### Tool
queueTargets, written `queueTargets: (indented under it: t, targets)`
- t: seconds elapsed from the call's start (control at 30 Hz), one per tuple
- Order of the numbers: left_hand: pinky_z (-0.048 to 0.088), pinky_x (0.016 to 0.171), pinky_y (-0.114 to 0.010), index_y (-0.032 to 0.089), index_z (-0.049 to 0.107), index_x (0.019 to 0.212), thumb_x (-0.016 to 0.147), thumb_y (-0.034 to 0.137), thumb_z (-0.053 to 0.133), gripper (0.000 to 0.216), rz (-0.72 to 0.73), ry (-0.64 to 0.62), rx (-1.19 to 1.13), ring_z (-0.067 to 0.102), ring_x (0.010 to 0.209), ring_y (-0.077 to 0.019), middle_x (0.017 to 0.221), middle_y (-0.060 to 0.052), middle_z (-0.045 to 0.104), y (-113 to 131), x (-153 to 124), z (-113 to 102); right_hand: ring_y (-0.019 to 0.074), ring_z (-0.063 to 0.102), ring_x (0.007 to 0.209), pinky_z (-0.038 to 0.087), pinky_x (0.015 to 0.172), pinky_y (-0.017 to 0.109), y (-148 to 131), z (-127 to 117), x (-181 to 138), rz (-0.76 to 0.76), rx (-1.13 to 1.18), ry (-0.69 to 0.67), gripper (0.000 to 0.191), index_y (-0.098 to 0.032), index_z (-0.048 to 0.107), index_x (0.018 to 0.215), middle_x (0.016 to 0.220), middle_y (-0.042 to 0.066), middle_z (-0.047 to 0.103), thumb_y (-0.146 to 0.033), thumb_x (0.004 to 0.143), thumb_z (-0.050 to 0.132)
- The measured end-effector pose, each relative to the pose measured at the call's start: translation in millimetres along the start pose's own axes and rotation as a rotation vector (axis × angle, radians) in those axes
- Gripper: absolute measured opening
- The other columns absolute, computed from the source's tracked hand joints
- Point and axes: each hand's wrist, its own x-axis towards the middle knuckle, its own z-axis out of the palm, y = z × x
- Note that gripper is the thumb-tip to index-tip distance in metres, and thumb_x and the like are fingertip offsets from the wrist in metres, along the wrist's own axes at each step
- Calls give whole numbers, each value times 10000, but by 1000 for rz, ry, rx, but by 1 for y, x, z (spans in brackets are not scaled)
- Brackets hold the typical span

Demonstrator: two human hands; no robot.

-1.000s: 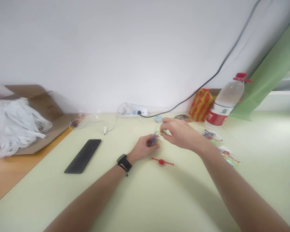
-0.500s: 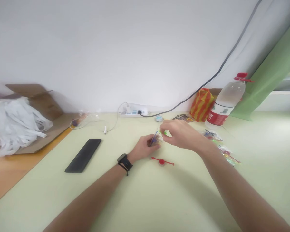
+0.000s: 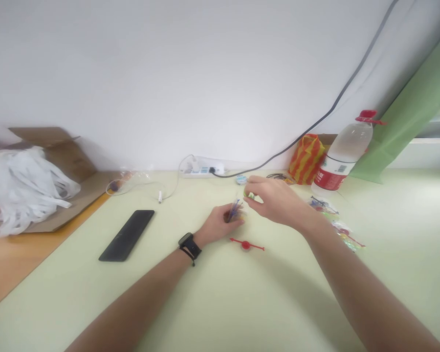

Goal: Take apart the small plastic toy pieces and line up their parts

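Tabletop [image 3: 223, 303] of pale green against a white wall [image 3: 168, 73], with a power strip [image 3: 201, 169] along the back, a black slab [image 3: 126, 235] at left and a bottle [image 3: 335, 168] at right. Curled round a small bundle of coloured bits [image 3: 234, 211], near the middle: fingers of the left hand [image 3: 220, 222], closed in. Pinched between thumb and forefinger of the right hand [image 3: 273, 201], just beside that bundle: a green bit [image 3: 251, 196] (mostly hidden, shape hard to tell). Nearer the front, a red arrow [image 3: 245, 245].
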Motion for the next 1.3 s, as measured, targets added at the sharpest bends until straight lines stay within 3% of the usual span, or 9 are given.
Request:
queueTargets:
  t: [0.1, 0.2, 0.37, 0.6, 0.93, 1.1, 1.3]
  targets:
    - [442, 632, -263, 145, 710, 978, 837, 438, 757, 328, 13, 2, 15, 510, 700, -142, 795, -18, 623, 0, 0, 0, 143, 520, 681, 255, 596, 297, 0, -1, 1, -15, -28, -37, 233, -189, 611, 798, 953, 46, 639, -201, 1005, 503]
    - [435, 624, -259, 146, 709, 1021, 844, 424, 751, 332, 17, 5, 34, 499, 702, -141, 794, -16, 611, 0, -1, 1, 163, 532, 689, 228, 587, 308, -2, -2, 1, -3, -114, -91, 254, -190, 614, 800, 867, 50, 658, -152, 1015, 484]
    - [399, 598, -251, 154, 688, 928, 852, 418, 730, 277, 18, -16, 90, 472, 687, -135, 771, -2, 586, 0, -1, 1, 185, 557, 700, 217, 586, 320, -8, -3, 1, -52, -191, -216, 279, -182, 633, 771, 795, 69, 682, -46, 967, 488]
    - [380, 609, -251, 162, 683, 943, 865, 390, 700, 241, 38, -34, 118, 470, 688, -132, 780, 4, 586, 6, -1, 0, 176, 523, 628, 196, 565, 326, -11, -3, 3, -14, -178, -245, 266, -184, 645, 739, 699, 50, 650, -122, 977, 544]
    - [371, 623, -258, 172, 619, 846, 860, 406, 683, 243, 43, -25, 107, 448, 702, -135, 755, 19, 525, 1, -1, 3, 177, 562, 670, 234, 580, 313, -6, 5, 5, -6, -77, -198, 225, -202, 658, 701, 676, 28, 648, -156, 921, 639]
    - [331, 588, -258, 173, 612, 836, 860, 398, 675, 235, 61, -21, 145, 402, 663, -126, 717, 31, 487, 2, -2, 2, 163, 602, 738, 300, 620, 283, -6, 6, 6, 26, 87, -149, 116, -208, 723, 838, 814, 24, 728, -170, 924, 655]
    - [346, 588, -260, 167, 627, 858, 862, 392, 695, 235, 59, -15, 102, 416, 663, -124, 723, 24, 510, 4, -2, 2, 143, 571, 694, 338, 627, 264, -3, 1, 2, 42, 254, -117, 174, -219, 699, 820, 795, -5, 718, -203, 958, 593]
